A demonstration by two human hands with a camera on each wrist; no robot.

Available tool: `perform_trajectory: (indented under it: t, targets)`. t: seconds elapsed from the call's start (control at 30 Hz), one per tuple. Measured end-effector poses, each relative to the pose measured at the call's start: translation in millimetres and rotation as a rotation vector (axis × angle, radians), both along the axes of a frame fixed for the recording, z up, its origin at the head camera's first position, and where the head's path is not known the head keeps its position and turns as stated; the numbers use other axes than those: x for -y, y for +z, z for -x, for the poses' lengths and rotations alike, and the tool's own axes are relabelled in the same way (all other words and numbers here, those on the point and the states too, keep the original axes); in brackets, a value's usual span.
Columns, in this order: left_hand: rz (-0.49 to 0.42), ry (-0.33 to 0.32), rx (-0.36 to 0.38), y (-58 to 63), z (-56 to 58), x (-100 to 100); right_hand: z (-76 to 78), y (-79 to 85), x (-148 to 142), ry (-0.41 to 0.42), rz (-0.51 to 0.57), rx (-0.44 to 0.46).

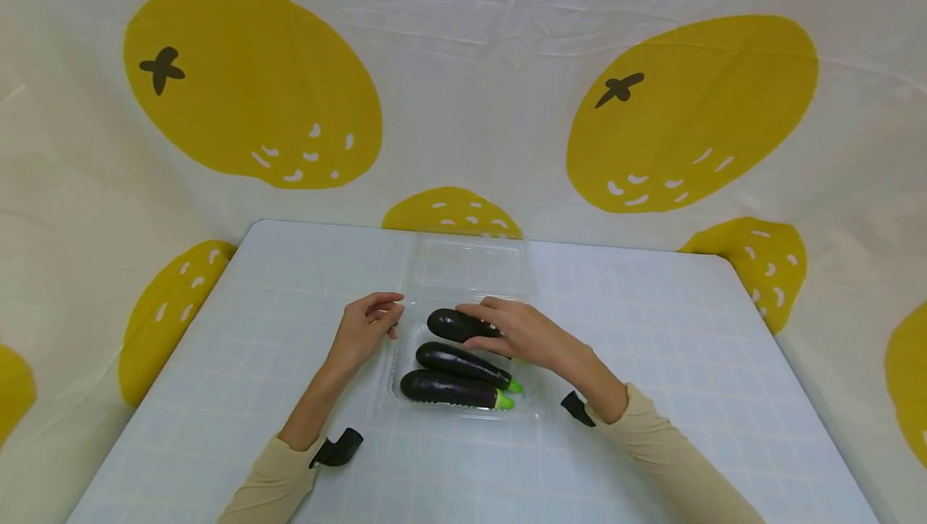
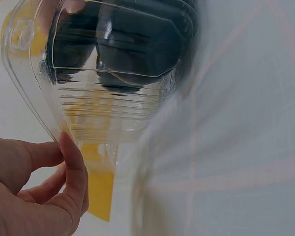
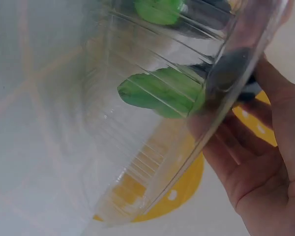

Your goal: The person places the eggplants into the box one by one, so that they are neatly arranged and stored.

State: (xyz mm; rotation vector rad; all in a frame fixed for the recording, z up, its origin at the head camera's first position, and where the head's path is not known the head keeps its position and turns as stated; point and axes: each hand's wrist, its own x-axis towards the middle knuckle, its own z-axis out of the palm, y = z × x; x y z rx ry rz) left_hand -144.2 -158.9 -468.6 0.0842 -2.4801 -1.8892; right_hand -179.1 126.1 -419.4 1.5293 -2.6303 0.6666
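A clear plastic clamshell container (image 1: 529, 411) lies on the table with its lid folded back. Two dark purple eggplants lie side by side in its base: the nearest one (image 1: 445, 388) and a middle one (image 1: 459, 361), green stem ends to the right. My right hand (image 1: 525, 331) grips a third eggplant (image 1: 449, 325) from above at the far side of the base; its stem end is mostly covered in the head view. At the container's left side, my left hand (image 1: 365, 331) pinches the rim between thumb and index finger, as the left wrist view shows.
The transparent lid (image 1: 467, 262) extends behind the base towards the table's far edge. A pale checked cloth covers the table (image 1: 290, 299). Behind it hangs a white curtain (image 1: 471, 105) with large yellow fruit prints. Black wrist mounts (image 1: 339, 448) sit at both cuffs.
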Motion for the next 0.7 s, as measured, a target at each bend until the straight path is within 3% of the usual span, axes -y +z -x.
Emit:
perform_trajectory:
  t: [0.4,0.7]
  targets:
    - [-0.028,-0.003,-0.008,-0.1,-0.5,0,-1.5,-9.4,5,-0.022,-0.074,0.012]
    - [-0.035,-0.009,-0.017,-0.7,-0.4,1,-1.0,-12.7,7,-0.030,-0.071,0.014]
